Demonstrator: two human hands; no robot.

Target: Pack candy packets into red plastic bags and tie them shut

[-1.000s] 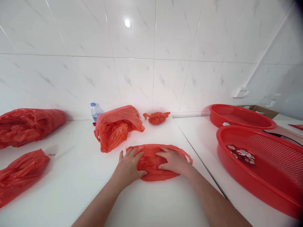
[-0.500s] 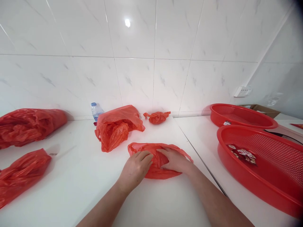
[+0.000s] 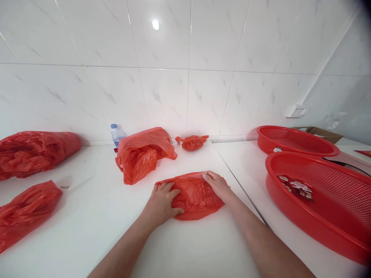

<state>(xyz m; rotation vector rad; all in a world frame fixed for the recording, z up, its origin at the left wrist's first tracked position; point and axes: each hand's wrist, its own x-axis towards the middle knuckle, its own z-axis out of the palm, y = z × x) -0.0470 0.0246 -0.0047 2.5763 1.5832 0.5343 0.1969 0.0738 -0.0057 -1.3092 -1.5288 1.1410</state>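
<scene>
A thin red plastic bag (image 3: pixel 194 199) lies in front of me on the white table, its middle sunken and its edges raised. My left hand (image 3: pixel 162 202) rests on the bag's left end, fingers spread and thumb apart along the near side. At the far right edge, my right hand (image 3: pixel 217 185) has its fingers drawn together with the thumb on the plastic, pinching the rim. Beyond the bag sit a crumpled red bag (image 3: pixel 145 154) and a small knotted red bag (image 3: pixel 193 143).
Two red bundles of plastic bags, one large (image 3: pixel 40 152) and one smaller (image 3: pixel 29 212), lie at left. A water bottle (image 3: pixel 117 135) stands by the tiled wall. At right are two red sieve baskets; the nearer basket (image 3: pixel 307 227) holds dark red packets (image 3: pixel 297 187).
My left hand curled over the bag's middle, then went back to its left end with fingers spread. My right hand moved from inside the bag to its far right edge.
</scene>
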